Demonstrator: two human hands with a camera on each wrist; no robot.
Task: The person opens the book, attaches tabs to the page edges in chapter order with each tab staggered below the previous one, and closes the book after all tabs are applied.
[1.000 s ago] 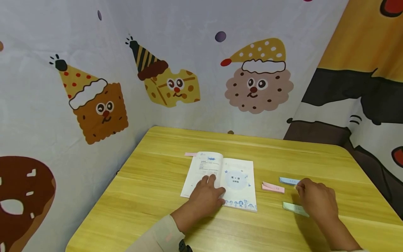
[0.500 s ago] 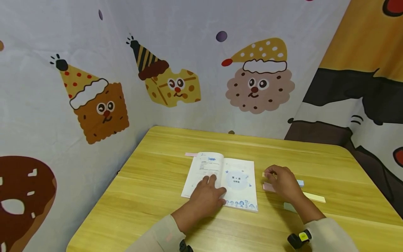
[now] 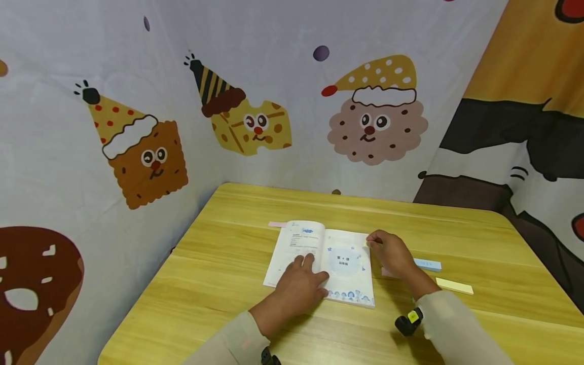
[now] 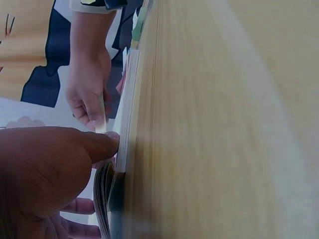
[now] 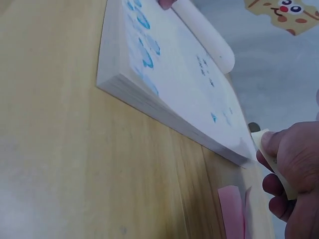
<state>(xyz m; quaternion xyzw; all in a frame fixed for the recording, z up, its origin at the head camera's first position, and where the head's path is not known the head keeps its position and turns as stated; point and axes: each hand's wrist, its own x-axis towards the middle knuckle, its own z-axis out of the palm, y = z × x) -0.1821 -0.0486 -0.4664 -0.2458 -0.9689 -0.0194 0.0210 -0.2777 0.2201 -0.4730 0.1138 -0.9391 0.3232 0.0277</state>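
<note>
An open book (image 3: 339,241) lies on the wooden table, a printed title on its right page. My left hand (image 3: 298,286) rests across the left page with fingers extended, its thumb reaching over the fold onto the right page. Between thumb and fingers, my right hand (image 3: 394,256) pinches a pale yellow sticky note strip (image 5: 274,168). In the head view that strip is at the upper right edge of the right page, mostly covered by the fingers. A pink sticky note (image 3: 277,224) sticks out past the book's upper left edge.
Right of the book lie a blue sticky note pad (image 3: 428,264) and a yellow pad (image 3: 455,286). A pink pad (image 5: 231,211) is partly behind the right hand in the head view. Cartoon-printed cloth (image 3: 255,177) hangs behind the table (image 3: 219,243).
My right hand has moved left from the sticky note pads to the book's right edge, carrying the yellow strip. The yellow pad has come into view. My left hand stays on the book.
</note>
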